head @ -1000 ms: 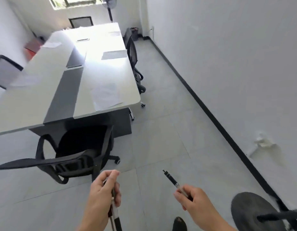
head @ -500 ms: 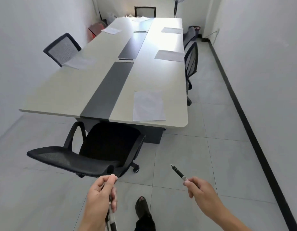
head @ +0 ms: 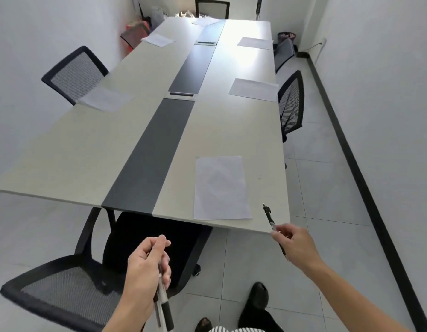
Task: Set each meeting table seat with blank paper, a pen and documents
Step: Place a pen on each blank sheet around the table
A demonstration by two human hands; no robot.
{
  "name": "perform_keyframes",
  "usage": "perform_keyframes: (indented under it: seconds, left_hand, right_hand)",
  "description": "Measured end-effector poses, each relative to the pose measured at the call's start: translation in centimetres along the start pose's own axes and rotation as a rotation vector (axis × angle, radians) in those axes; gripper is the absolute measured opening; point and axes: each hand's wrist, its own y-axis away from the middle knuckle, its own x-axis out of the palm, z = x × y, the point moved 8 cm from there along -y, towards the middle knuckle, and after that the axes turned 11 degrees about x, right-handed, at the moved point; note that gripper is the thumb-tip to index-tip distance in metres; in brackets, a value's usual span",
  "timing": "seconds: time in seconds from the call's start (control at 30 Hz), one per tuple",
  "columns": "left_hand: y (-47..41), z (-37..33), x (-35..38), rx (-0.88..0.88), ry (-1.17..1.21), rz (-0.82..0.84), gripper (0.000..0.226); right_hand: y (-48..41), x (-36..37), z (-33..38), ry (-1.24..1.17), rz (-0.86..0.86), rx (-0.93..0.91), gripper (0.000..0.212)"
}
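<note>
A long meeting table (head: 231, 130) with a dark centre strip stretches away from me. A blank sheet (head: 221, 186) lies at its near right end. More sheets lie at the mid right seat (head: 254, 89), far right seat (head: 255, 42), mid left seat (head: 104, 99) and far left seat (head: 160, 39). My right hand (head: 295, 245) grips a black pen (head: 270, 216), its tip up over the table's near right corner beside the sheet. My left hand (head: 146, 267) holds a bundle of pens (head: 163, 307) pointing down, in front of the near chair.
A black mesh chair (head: 71, 291) stands turned sideways at the near end. Other chairs stand at the left (head: 75, 74), right (head: 291, 104) and far end (head: 212, 9). A white wall with black skirting (head: 365, 178) runs along the right aisle. My shoe (head: 256, 298) is on the tiled floor.
I have walked up to the table's near end and it now fills the view. My right hand has carried the pen forward to the table's near right corner.
</note>
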Motion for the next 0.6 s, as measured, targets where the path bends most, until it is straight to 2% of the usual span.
perform_keyframes:
  seconds: [0.1,0.37,0.5,0.6]
  left_hand:
    - [-2.5,0.1,0.9,-0.016,-0.012,-0.065,0.028]
    - [-7.8,-1.8,3.5,-0.029,-0.067,-0.292,0.03]
    - [-9.2,-2.1,5.2,-0.031,-0.065,-0.351,0.025]
    - [-9.7,-2.0,6.0,-0.037,-0.059,-0.37,0.023]
  right_hand:
    - [-6.8,0.1,1.7,0.097,0.003,0.001,0.007]
    - [-22.9,3.5,6.0,0.365,0.041,0.007,0.032]
    - [-26.2,6.2,5.2,0.569,0.13,0.027,0.036]
    - [-26.7,6.8,4.9,0.629,0.142,0.018,0.035]
